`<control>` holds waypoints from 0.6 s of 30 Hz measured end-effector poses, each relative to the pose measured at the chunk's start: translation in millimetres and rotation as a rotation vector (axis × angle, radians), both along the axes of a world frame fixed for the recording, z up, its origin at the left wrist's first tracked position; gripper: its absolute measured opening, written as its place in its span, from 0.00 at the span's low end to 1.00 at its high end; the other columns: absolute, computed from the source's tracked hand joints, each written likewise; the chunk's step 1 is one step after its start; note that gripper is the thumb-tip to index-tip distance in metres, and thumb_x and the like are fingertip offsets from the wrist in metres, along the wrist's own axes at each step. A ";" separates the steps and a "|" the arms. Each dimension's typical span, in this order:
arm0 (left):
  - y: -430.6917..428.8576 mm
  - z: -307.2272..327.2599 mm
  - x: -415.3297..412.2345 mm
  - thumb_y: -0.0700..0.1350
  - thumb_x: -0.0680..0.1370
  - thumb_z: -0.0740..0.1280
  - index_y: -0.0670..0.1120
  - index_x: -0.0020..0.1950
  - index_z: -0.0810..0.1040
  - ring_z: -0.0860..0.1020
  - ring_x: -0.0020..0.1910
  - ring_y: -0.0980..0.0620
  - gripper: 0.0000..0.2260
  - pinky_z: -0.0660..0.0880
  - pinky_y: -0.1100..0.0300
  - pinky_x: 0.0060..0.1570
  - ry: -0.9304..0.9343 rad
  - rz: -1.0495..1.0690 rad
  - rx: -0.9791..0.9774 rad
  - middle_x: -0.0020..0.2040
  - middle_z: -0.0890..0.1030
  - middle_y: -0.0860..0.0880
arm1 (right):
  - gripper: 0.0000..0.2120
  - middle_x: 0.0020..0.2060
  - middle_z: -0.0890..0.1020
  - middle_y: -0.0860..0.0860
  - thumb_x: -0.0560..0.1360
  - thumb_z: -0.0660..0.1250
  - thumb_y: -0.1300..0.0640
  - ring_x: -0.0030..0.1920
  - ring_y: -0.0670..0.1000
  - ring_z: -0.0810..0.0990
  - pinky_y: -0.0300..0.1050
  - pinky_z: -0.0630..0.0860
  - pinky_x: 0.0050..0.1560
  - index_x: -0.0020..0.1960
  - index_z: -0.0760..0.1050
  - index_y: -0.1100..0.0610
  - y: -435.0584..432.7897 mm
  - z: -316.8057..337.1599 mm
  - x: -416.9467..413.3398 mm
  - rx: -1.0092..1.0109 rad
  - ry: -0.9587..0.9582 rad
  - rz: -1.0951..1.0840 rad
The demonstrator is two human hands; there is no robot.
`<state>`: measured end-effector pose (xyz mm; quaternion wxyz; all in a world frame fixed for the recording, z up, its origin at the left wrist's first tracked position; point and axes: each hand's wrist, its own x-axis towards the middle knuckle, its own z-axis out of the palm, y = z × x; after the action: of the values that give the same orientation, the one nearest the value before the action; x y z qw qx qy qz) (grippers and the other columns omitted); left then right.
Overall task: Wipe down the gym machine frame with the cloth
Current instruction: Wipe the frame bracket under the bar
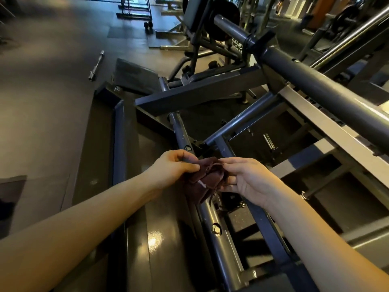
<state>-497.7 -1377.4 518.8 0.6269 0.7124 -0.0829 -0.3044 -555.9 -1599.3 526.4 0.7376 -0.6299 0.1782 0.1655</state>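
Folding the cloth (202,186), pinched by left hand (174,167) and right hand (248,180), into a flat pad should wipe the frame (181,133) evenly.

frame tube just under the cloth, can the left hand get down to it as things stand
Probably yes. The left hand grips the cloth right above the frame tube, with nothing showing between them. The right hand holds the cloth too.
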 end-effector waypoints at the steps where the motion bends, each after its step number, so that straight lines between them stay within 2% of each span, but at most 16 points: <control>1: -1.5 0.4 -1.2 0.39 0.79 0.71 0.44 0.61 0.79 0.85 0.53 0.46 0.12 0.82 0.52 0.55 -0.016 -0.013 -0.037 0.54 0.85 0.43 | 0.13 0.58 0.83 0.63 0.83 0.62 0.62 0.55 0.59 0.85 0.62 0.79 0.64 0.63 0.81 0.60 -1.0 -0.7 0.2 0.007 0.004 -0.043; 3: -2.8 2.6 -3.6 0.38 0.76 0.73 0.45 0.64 0.76 0.85 0.55 0.45 0.17 0.82 0.52 0.54 -0.072 -0.106 -0.090 0.57 0.84 0.43 | 0.13 0.57 0.84 0.62 0.83 0.61 0.62 0.55 0.59 0.86 0.62 0.80 0.61 0.64 0.79 0.60 -2.9 -0.8 1.3 0.029 0.015 -0.129; 5: -4.0 5.3 -5.2 0.36 0.76 0.74 0.45 0.65 0.75 0.84 0.58 0.46 0.19 0.82 0.52 0.55 -0.182 -0.177 -0.074 0.60 0.82 0.44 | 0.12 0.58 0.84 0.61 0.84 0.61 0.60 0.53 0.58 0.86 0.57 0.83 0.55 0.64 0.79 0.59 -3.5 0.9 2.3 0.033 0.024 -0.190; 7: -7.2 8.2 -5.7 0.38 0.77 0.73 0.45 0.61 0.78 0.84 0.57 0.49 0.14 0.83 0.50 0.55 -0.310 -0.163 -0.019 0.58 0.83 0.46 | 0.11 0.58 0.84 0.60 0.84 0.62 0.57 0.53 0.57 0.86 0.54 0.84 0.52 0.63 0.79 0.58 -2.8 1.6 3.1 0.028 0.036 -0.207; 10: -10.6 14.8 -4.8 0.41 0.78 0.72 0.43 0.56 0.81 0.85 0.52 0.50 0.07 0.83 0.52 0.53 -0.405 -0.072 0.004 0.51 0.85 0.46 | 0.15 0.58 0.85 0.57 0.80 0.68 0.50 0.56 0.58 0.85 0.56 0.83 0.56 0.63 0.80 0.56 -2.5 3.3 1.1 0.049 0.022 -0.168; 12: -9.3 19.5 -2.5 0.41 0.79 0.71 0.42 0.54 0.82 0.85 0.50 0.50 0.06 0.83 0.54 0.51 -0.434 -0.038 0.007 0.49 0.86 0.45 | 0.16 0.59 0.84 0.58 0.79 0.70 0.52 0.57 0.58 0.85 0.56 0.82 0.57 0.64 0.80 0.58 -3.9 6.5 -1.7 0.058 -0.055 -0.098; 15: -5.0 26.2 1.7 0.43 0.80 0.70 0.43 0.53 0.82 0.86 0.48 0.50 0.05 0.83 0.56 0.50 -0.457 -0.023 0.044 0.47 0.86 0.45 | 0.15 0.59 0.84 0.59 0.79 0.69 0.58 0.56 0.58 0.85 0.54 0.82 0.54 0.66 0.79 0.58 -7.3 13.0 -5.0 0.086 -0.137 -0.050; 18: -2.4 32.5 6.8 0.44 0.82 0.68 0.46 0.52 0.82 0.85 0.44 0.48 0.05 0.82 0.56 0.48 -0.496 -0.029 0.134 0.43 0.86 0.44 | 0.16 0.58 0.84 0.59 0.79 0.70 0.61 0.58 0.59 0.84 0.58 0.81 0.59 0.67 0.78 0.57 -7.0 16.9 -6.7 0.044 -0.182 0.026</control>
<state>-490.9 -1379.8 551.3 0.5342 0.8040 -0.2241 -0.1340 -562.5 -1606.4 543.2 0.7622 -0.6282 0.0984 0.1211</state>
